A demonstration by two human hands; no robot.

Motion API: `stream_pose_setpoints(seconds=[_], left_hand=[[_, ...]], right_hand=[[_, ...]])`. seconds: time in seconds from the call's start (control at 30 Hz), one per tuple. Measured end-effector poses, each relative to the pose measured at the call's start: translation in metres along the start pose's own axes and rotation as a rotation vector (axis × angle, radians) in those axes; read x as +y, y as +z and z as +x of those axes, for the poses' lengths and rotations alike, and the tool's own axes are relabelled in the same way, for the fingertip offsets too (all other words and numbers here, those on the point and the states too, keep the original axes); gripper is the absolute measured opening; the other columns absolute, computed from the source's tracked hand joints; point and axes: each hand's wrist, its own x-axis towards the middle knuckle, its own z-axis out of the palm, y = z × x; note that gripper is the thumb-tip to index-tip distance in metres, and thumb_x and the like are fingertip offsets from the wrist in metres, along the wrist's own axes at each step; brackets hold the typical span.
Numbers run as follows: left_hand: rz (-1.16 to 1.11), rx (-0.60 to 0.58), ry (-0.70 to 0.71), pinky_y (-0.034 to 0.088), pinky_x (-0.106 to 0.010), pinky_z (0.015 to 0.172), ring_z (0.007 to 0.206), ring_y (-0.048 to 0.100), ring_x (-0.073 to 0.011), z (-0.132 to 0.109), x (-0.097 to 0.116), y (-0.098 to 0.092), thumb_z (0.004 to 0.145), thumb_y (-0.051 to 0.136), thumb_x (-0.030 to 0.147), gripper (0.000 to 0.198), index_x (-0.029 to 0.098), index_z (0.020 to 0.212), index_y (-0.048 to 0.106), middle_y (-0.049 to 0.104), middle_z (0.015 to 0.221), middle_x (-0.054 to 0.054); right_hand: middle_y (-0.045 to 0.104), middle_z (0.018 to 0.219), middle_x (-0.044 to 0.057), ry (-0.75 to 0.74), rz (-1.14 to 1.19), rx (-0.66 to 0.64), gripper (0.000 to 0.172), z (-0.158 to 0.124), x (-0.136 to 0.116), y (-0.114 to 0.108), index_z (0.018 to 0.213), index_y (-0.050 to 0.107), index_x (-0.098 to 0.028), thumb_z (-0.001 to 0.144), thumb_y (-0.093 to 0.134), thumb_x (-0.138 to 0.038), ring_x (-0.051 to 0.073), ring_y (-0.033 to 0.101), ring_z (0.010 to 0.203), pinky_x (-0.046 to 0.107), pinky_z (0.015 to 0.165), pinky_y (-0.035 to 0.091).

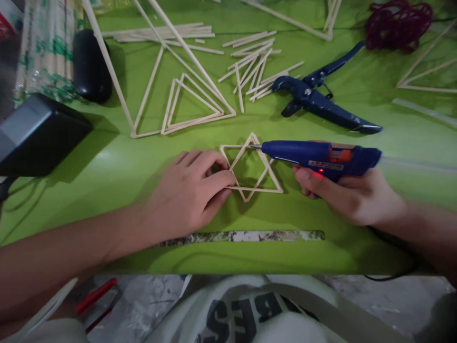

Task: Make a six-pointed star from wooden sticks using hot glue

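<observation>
A small six-pointed star of thin wooden sticks (262, 190) lies on the green table, made of two overlapping triangles. My left hand (194, 188) pinches the star's left side between thumb and fingers. In my right hand (342, 193) is a blue hot glue gun (300, 151), held by its handle with a red light lit. The gun's metal nozzle touches or hovers just above the star near its top point; I cannot tell which. A clear glue stick (421, 164) runs out of the gun's back.
Stick triangles (194, 126), loose cut sticks (253, 62) and a dark blue cutter (321, 97) lie beyond the star. Purple cord (398, 24) is at far right. A black box (43, 133) and bagged sticks (50, 47) stand left. A worn flat strip (257, 236) lies near the front edge.
</observation>
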Motion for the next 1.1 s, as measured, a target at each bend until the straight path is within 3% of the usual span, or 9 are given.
stream_pose_setpoints(seconds=[0.13, 0.4, 0.83, 1.1], left_hand=[[0.024, 0.011, 0.01, 0.062, -0.05, 0.092, 0.113, 0.076, -0.033, 0.0003, 0.0016, 0.0, 0.119, 0.06, 0.023, 0.024, 0.019, 0.115, 0.083, 0.078, 0.126, -0.015], [0.049, 0.006, 0.02, 0.06, -0.049, 0.091, 0.109, 0.074, -0.0323, 0.001, 0.0019, 0.0011, 0.119, 0.059, 0.022, 0.025, 0.018, 0.113, 0.083, 0.077, 0.122, -0.015], [0.104, -0.03, 0.037, 0.056, -0.047, 0.09, 0.104, 0.07, -0.0314, 0.0025, -0.0006, 0.0039, 0.117, 0.06, 0.021, 0.023, 0.02, 0.112, 0.082, 0.076, 0.112, -0.012], [0.101, -0.029, 0.043, 0.055, -0.048, 0.087, 0.102, 0.069, -0.0318, 0.0014, -0.0017, 0.0053, 0.118, 0.058, 0.022, 0.022, 0.019, 0.118, 0.08, 0.076, 0.112, -0.012]], right_hand=[[0.068, 0.07, 0.002, -0.09, -0.036, -0.099, 0.03, 0.003, 0.0013, -0.0019, 0.084, 0.073, -0.027, 0.101, 0.085, -0.049, 0.022, 0.064, 0.064, 0.037, 0.058, 0.051], [0.064, 0.071, 0.001, -0.15, -0.008, -0.135, 0.033, 0.0046, 0.0012, -0.003, 0.087, 0.071, -0.026, 0.109, 0.082, -0.048, 0.021, 0.059, 0.066, 0.037, 0.06, 0.049], [0.067, 0.071, -0.001, -0.021, 0.073, -0.147, 0.035, 0.0027, 0.0015, -0.0015, 0.091, 0.073, -0.025, 0.102, 0.093, -0.051, 0.019, 0.06, 0.063, 0.036, 0.058, 0.046], [0.065, 0.069, 0.001, -0.061, 0.028, -0.159, 0.042, 0.0061, -0.0052, -0.0024, 0.082, 0.07, -0.029, 0.101, 0.092, -0.059, 0.022, 0.061, 0.064, 0.038, 0.058, 0.048]])
